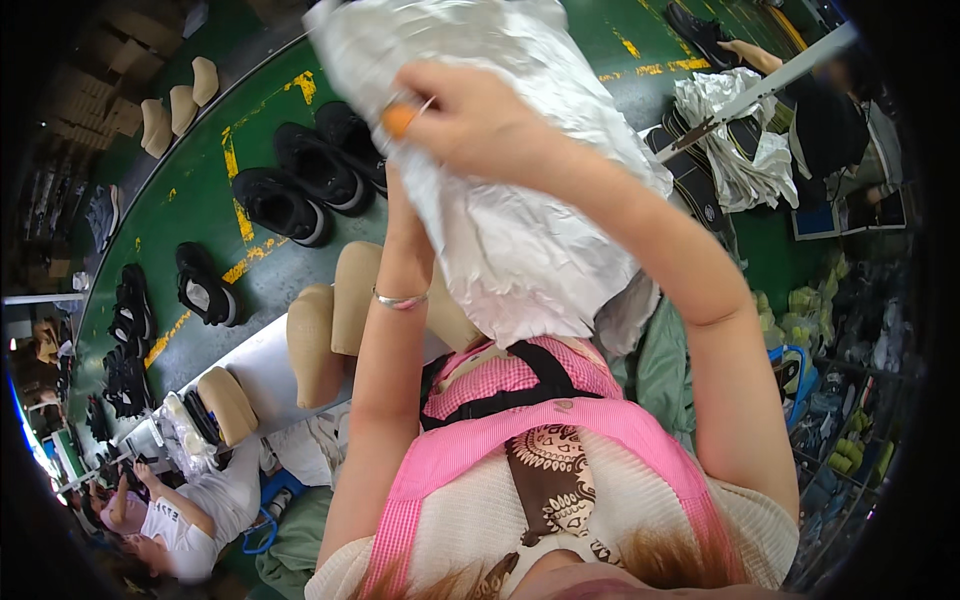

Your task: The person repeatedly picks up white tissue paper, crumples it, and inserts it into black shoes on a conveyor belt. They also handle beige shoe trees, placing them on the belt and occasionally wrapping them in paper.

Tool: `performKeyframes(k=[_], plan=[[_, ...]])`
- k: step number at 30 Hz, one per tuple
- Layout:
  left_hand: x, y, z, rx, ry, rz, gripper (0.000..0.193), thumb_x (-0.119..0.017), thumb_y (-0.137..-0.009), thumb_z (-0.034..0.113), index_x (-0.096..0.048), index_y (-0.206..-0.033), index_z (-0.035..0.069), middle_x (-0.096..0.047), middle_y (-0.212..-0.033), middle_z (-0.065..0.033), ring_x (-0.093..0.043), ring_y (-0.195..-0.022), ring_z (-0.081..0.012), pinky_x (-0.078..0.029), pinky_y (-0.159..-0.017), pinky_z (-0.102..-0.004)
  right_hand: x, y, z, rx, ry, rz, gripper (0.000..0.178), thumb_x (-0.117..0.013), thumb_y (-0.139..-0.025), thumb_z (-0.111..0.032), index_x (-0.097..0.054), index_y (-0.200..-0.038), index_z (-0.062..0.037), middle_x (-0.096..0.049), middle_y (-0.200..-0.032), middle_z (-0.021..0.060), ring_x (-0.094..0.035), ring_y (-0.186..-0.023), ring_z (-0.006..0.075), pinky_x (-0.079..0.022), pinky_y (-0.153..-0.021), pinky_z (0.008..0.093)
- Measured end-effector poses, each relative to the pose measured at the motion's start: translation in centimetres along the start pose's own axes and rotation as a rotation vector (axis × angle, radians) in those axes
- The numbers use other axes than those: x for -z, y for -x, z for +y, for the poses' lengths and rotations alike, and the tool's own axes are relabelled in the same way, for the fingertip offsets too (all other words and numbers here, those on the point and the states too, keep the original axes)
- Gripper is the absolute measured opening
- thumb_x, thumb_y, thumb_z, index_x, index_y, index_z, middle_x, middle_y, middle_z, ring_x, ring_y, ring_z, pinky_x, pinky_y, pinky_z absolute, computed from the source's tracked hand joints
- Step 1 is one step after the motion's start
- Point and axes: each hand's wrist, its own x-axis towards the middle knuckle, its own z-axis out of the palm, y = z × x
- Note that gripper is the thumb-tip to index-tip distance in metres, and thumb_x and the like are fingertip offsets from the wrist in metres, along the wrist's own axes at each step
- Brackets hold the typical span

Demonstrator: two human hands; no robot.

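A stack of crumpled, thin white paper sheets (540, 230) hangs over my lap and reaches to the top of the view. My right hand (465, 120) is closed at the left side of the stack, its fingers curled against the paper. An orange cover (400, 118) sits on one of its fingers, and a ring shows beside it. The left forearm (405, 250), with a silver bangle at the wrist, runs up to the same edge. My left hand itself is hidden behind the right hand and the paper.
Several black shoes (285, 205) stand on the green belt (200, 190) ahead and left. Tan foot-shaped forms (318, 345) lie by my left arm. More crumpled paper (750, 150) lies at the right. A seated person (185, 520) in white is at lower left.
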Motion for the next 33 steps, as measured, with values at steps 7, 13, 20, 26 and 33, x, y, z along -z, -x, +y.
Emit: performKeyframes(k=[7, 13, 20, 26, 33], plan=[[3.3, 1.1, 4.8, -0.040, 0.109, -0.008, 0.024, -0.054, -0.099, 0.017, -0.061, -0.115, -0.001, -0.068, -0.101, -0.0048, -0.063, -0.086, -0.0095, -0.051, -0.078, -0.0227, -5.3, -0.2, 1.0, 0.336, 0.677, 0.291, 0.067, -0.061, -0.086, -0.051, -0.049, -0.137, -0.0095, -0.042, -0.145, 0.0170, -0.039, -0.132, 0.0388, -0.033, -0.108, 0.0432], [4.5, 2.4, 5.4, -0.038, 0.081, 0.047, 0.024, -0.053, -0.099, 0.015, -0.061, -0.114, -0.002, -0.067, -0.099, -0.0056, -0.063, -0.084, -0.0099, -0.052, -0.076, -0.0228, -5.2, -0.3, 3.3, -0.053, 0.078, 0.090, 0.108, -0.067, -0.078, -0.062, -0.022, -0.147, 0.0083, -0.035, -0.147, 0.0297, -0.034, -0.138, 0.0387, -0.030, -0.113, 0.0390], [4.7, 3.3, 5.6, -0.058, -0.030, 0.138, 0.023, -0.051, -0.100, 0.013, -0.062, -0.113, -0.002, -0.067, -0.096, -0.0065, -0.063, -0.082, -0.0103, -0.052, -0.074, -0.0230, -5.5, 2.4, 4.7, -0.289, -0.234, -0.006, 0.111, -0.079, -0.070, -0.049, -0.022, -0.149, 0.0045, -0.044, -0.142, 0.0252, -0.044, -0.133, 0.0321, -0.035, -0.109, 0.0360], [5.1, 1.5, 8.2, -0.212, -0.322, 0.270, 0.023, -0.050, -0.100, 0.011, -0.062, -0.113, -0.003, -0.067, -0.094, -0.0073, -0.062, -0.080, -0.0107, -0.052, -0.073, -0.0232, -5.3, 3.2, 8.2, -0.289, -0.306, 0.170, 0.114, -0.084, -0.065, -0.045, -0.024, -0.147, 0.0069, -0.047, -0.138, 0.0251, -0.047, -0.129, 0.0309, -0.038, -0.106, 0.0348], [0.7, 3.6, 6.8, -0.484, -1.178, 0.390, 0.032, -0.058, -0.098, 0.022, -0.062, -0.119, -0.002, -0.065, -0.111, -0.0104, -0.061, -0.098, -0.0151, -0.049, -0.087, -0.0283, -6.5, 3.3, 6.5, -0.175, 0.277, 0.444, 0.106, -0.085, -0.066, -0.035, -0.027, -0.146, 0.0026, -0.049, -0.133, 0.0222, -0.049, -0.124, 0.0319, -0.039, -0.105, 0.0381]])
